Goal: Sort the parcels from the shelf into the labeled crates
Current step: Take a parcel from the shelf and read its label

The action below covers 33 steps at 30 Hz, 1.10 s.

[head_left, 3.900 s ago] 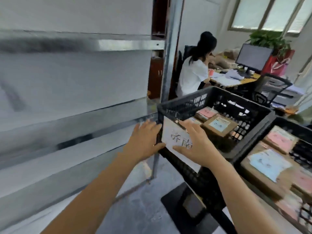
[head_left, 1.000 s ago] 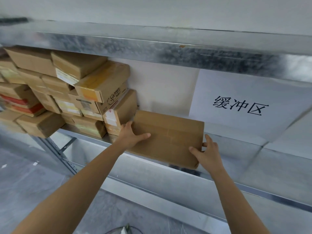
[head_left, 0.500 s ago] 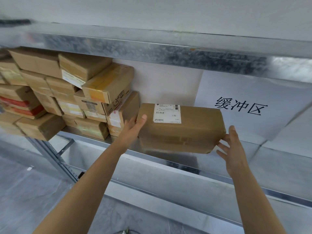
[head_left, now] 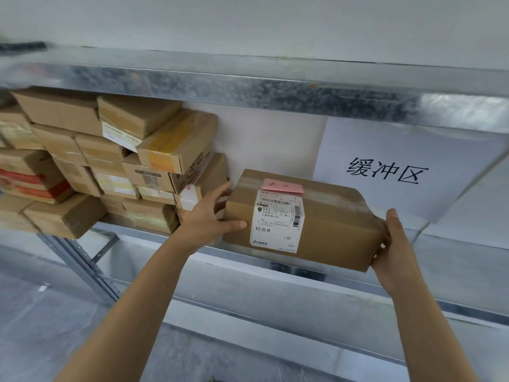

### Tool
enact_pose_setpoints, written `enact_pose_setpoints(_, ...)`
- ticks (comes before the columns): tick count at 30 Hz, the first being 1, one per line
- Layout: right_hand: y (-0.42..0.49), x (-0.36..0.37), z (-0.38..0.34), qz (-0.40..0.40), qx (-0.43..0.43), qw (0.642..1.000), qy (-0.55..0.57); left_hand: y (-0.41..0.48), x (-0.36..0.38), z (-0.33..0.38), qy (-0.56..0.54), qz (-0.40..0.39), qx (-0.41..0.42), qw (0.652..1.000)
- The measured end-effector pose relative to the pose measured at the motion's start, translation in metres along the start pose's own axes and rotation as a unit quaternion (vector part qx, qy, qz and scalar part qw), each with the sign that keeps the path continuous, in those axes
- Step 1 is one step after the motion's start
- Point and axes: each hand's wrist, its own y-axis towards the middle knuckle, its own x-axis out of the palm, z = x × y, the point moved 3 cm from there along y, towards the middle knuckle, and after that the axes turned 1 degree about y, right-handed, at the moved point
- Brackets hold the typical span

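Observation:
A long brown cardboard parcel [head_left: 330,230] with a white shipping label and a pink sticky note on top is held between both hands just above the metal shelf board [head_left: 165,245]. My left hand [head_left: 210,213] grips its left end, thumb across the front face and fingers behind. My right hand [head_left: 391,241] cups its right end, thumb up along the edge. The crates are out of view.
A stack of several cardboard parcels [head_left: 110,164] fills the left part of the shelf. A white paper sign [head_left: 391,172] with black characters hangs on the back wall at right. The upper shelf beam [head_left: 248,86] runs overhead. Grey floor lies below.
I turned from the crates to the shelf. The parcel, lying tilted with its plain side toward me, has been rotated so the label faces me and is lifted off the board.

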Motion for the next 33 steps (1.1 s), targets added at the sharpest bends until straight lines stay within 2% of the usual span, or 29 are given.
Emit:
enact_pose_setpoints(5, -0.022, -0.015, 0.001, 0.020, -0.055, 0.998, 0.012, -0.011, 0.010, 0.010, -0.001, -0.026, 0.031, 0.999)
enact_pose_setpoints(12, -0.060, -0.032, 0.001, 0.037, -0.071, 0.996, 0.034, -0.021, 0.019, 0.009, -0.066, -0.025, 0.043, 0.997)
enact_pose_setpoints(17, -0.089, -0.050, -0.004, 0.060, -0.099, 0.993, -0.005, -0.023, 0.040, 0.009, -0.033, 0.052, 0.003, 0.998)
enact_pose_setpoints(20, -0.105, -0.064, -0.003, 0.052, -0.111, 0.992, -0.014, -0.028, 0.058, 0.022, 0.034, 0.087, 0.021, 0.995)
enact_pose_setpoints(24, -0.127, -0.089, -0.006, 0.061, -0.129, 0.990, -0.005, -0.037, 0.090, 0.041, 0.091, 0.045, 0.073, 0.992)
enact_pose_setpoints(33, -0.172, -0.173, -0.029, 0.153, -0.176, 0.973, -0.006, -0.066, 0.177, 0.080, 0.085, -0.099, 0.166, 0.977)
